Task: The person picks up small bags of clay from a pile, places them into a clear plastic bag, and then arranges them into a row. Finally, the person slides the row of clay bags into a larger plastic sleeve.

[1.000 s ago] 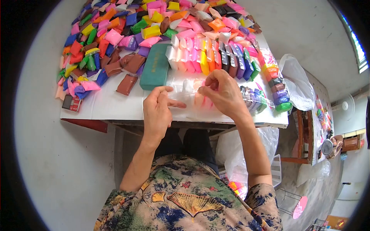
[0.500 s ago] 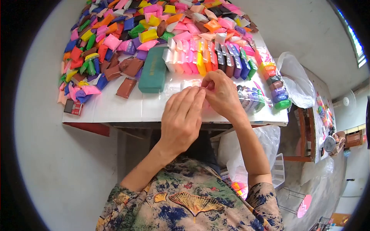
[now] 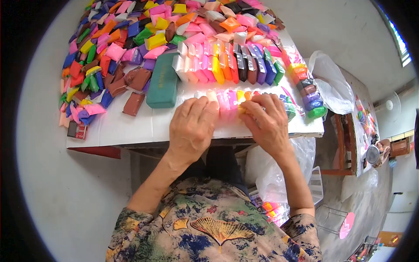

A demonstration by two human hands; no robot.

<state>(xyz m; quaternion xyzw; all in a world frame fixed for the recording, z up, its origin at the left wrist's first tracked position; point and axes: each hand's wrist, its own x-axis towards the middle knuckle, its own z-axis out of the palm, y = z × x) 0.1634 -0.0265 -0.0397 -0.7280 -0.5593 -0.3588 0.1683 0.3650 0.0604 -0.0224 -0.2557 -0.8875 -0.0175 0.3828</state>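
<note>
A clear bag of coloured packets (image 3: 227, 102) lies at the table's front edge, white and pink on the left, then yellow, orange and green. My left hand (image 3: 193, 124) is closed on its left end. Around its right part, my right hand (image 3: 267, 123) has its fingers curled and closed. Just behind stands a row of upright coloured packets (image 3: 227, 63), from white through pink, yellow, orange, black and blue to green. A green case (image 3: 163, 83) touches the row's left side.
A large pile of coloured packets (image 3: 115, 51) covers the back and left of the white table (image 3: 148, 129). At the right lie a filled bag (image 3: 309, 89) and an empty clear bag (image 3: 334, 85). A red-and-black box (image 3: 77, 130) sits at the front left corner.
My hands were together at the fingertips; now they are apart, the left moved left and the right moved right and down. The bag of coloured packets between them shows more fully.
</note>
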